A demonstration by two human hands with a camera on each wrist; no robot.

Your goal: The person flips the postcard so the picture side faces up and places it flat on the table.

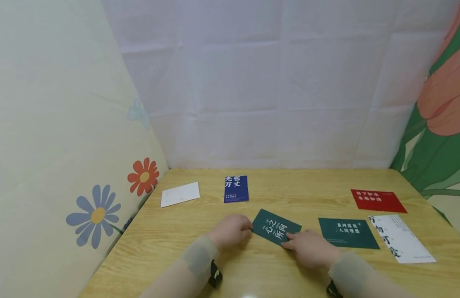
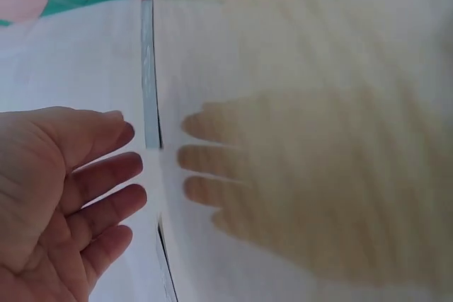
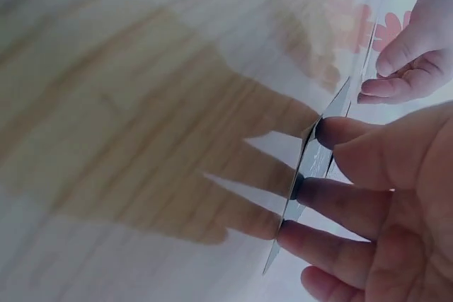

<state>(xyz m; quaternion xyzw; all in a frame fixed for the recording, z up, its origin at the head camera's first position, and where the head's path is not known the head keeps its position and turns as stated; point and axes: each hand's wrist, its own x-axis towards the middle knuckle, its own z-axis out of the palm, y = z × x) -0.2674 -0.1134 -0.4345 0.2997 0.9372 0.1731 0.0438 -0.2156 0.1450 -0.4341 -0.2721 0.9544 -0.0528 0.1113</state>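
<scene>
A dark green card with white Chinese characters lies slanted on the table between the hands. My right hand touches its right end with the fingertips; in the right wrist view, the extended fingers meet the card, seen nearly edge-on. At the card's left corner is my left hand. Its fingers are loosely bent, with nothing between them and the thumb in the left wrist view.
On the wooden table, a white card and a blue card lie back left. Toward the right are another green card, a red card and a white lettered card. A white cloth hangs behind.
</scene>
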